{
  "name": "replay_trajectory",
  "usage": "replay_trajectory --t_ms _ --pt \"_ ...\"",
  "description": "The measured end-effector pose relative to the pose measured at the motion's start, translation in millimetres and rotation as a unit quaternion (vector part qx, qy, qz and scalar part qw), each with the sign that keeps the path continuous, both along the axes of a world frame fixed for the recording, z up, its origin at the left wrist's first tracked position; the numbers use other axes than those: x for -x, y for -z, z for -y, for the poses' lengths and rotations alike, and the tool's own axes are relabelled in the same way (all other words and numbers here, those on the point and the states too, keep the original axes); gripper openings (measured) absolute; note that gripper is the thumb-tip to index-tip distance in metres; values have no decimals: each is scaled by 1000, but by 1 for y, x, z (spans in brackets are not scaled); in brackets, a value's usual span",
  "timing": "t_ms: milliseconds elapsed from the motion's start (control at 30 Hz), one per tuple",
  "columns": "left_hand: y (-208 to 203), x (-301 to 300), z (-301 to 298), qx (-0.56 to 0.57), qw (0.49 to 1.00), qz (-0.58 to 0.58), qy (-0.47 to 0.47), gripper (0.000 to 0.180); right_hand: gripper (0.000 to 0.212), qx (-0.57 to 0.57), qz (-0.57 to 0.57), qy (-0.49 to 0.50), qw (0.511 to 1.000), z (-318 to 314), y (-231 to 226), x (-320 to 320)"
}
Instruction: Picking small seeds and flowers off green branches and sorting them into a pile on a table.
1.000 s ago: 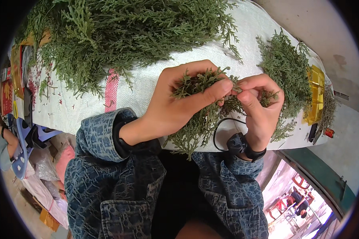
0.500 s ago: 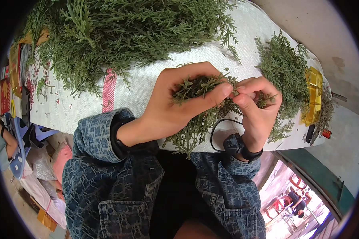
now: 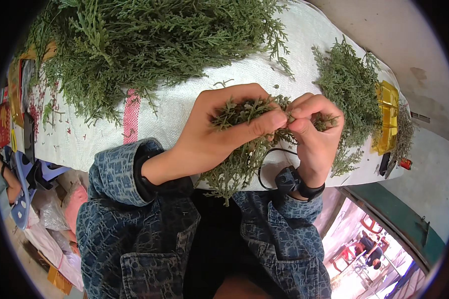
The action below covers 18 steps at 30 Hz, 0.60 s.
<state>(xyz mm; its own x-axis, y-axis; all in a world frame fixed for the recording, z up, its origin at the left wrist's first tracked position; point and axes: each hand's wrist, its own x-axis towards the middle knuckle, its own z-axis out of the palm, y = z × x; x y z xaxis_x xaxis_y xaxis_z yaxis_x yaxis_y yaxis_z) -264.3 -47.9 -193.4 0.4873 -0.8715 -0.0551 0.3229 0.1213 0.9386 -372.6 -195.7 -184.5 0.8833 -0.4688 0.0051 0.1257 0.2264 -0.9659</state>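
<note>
A leafy evergreen sprig with small scale-like foliage is gripped in my left hand, its lower end hanging toward my lap. My right hand pinches a small piece of the same greenery at the sprig's edge, thumb and forefinger meeting beside my left thumb. More bits of foliage show within the curl of the right fingers. A dark band loops from my right wrist. Above my hands lies a large heap of evergreen branches on a white woven sheet with a pink stripe.
To the right sits a smaller pile of evergreen sprigs, beside a yellow plastic tray and a dried bunch. Reddish crumbs dot the sheet's left end. Another person's arm shows at far left. An open doorway is at lower right, with a person outside.
The whole view has shifted slightly, moving the piles a little left. Both hands stay together at the sprig, with my right fingers still pinching at its edge.
</note>
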Motion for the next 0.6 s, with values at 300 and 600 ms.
replay_trajectory --t_ms 300,600 --pt "1 1 -1 -1 1000 -19 -1 18 13 41 5 -1 999 0 1 0" --pt "2 2 -2 9 1000 14 18 16 13 32 8 -9 999 -2 4 -1"
